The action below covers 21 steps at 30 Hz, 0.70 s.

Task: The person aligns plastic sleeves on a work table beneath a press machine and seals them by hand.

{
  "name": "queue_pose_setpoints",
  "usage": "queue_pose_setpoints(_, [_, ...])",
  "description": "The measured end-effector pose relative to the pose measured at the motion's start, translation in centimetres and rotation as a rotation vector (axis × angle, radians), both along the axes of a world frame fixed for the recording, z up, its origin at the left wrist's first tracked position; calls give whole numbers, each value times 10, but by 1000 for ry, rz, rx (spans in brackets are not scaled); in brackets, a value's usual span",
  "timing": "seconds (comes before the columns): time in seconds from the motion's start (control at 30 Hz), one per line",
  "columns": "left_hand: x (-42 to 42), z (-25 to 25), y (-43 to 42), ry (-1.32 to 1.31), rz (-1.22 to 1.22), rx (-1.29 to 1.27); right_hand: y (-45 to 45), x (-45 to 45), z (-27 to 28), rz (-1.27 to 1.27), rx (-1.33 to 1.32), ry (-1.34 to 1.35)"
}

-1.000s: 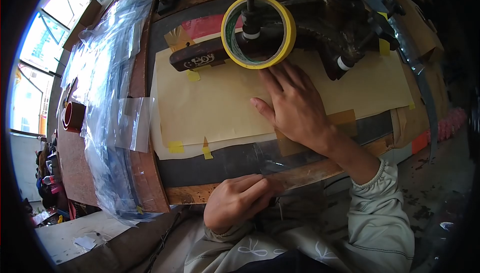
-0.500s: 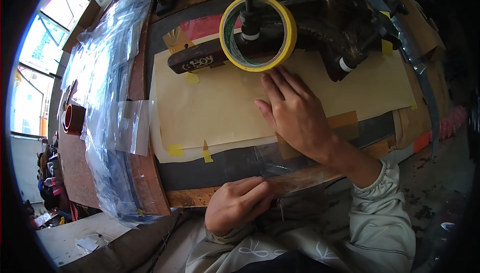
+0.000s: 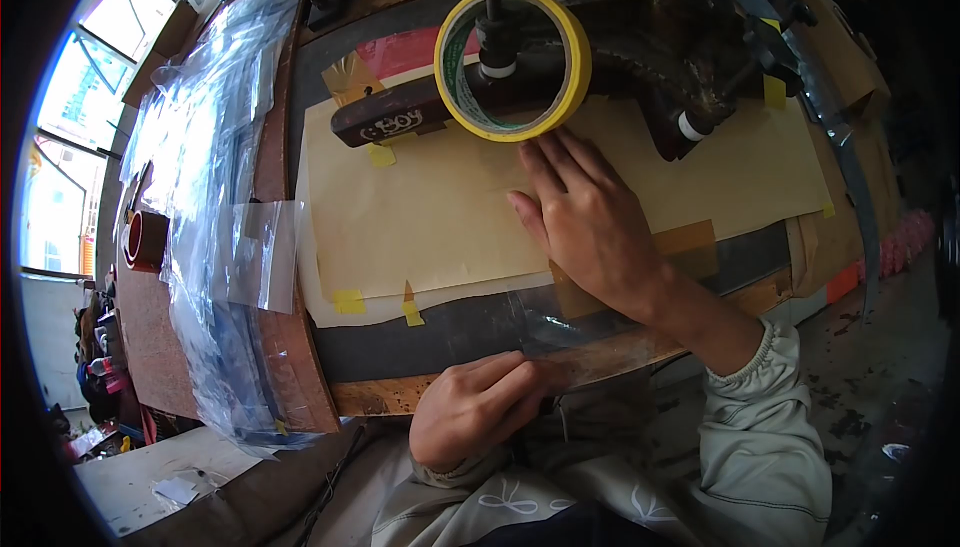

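Head view: right hand [image 3: 592, 227] flat on paper [image 3: 420, 217], fingers [image 3: 541, 171] extended; left hand [image 3: 475, 407] curled, grip unclear. I'd judge paper light, easily creased; hold edges.

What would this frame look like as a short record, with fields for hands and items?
Right hand: fingers extended, over the paper, fingertips by the tape roll
Left hand: curled at the near edge of the table; contents hidden
Paper: cream
Tape roll: yellow, clamp partly visible through its hole
Far left: clear plastic, brown roll
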<state>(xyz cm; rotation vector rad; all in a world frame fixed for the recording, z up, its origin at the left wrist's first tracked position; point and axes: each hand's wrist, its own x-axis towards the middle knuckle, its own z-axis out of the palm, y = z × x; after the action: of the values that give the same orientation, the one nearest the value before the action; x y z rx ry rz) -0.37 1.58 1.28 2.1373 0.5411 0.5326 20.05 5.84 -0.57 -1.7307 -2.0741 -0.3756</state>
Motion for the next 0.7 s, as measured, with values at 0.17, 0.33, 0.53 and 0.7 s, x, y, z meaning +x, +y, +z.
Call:
queue_pose_setpoints(0.17, [1,0,1,-16,7,-9,-1,-1,6,-14,-55,34])
queue_pose_setpoints(0.33, [0,-1,0,-4,18,-21,-1,-1,4,-20,-40,27])
queue_pose_setpoints(0.53, [1,0,0,-3,26,-23,0,-2,5,-27,-31,10])
queue_pose_setpoints(0.7, [0,0,0,11,25,-17,0,-2,4,-30,-17,14])
